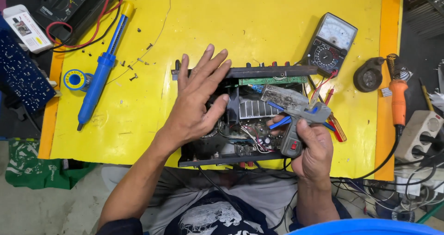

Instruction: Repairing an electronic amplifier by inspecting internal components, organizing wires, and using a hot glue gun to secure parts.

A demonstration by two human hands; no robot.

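An opened black electronics chassis [273,72] lies on the yellow table [259,22], with circuit boards, wires and a finned heat sink [255,108] showing inside. My left hand [199,96] lies flat with its fingers spread over the chassis's left half, covering the parts beneath. My right hand [314,147] grips the handle of a dirty grey glue gun [296,109] with a blue trigger. The gun's body lies over the right part of the chassis, pointing toward its middle.
An analogue multimeter [330,43] with red leads sits behind the chassis. A blue desoldering pump [99,73], a solder spool [75,79] and loose screws [133,77] lie to the left. At right stand an orange soldering iron [397,101], its holder and a power strip [418,133].
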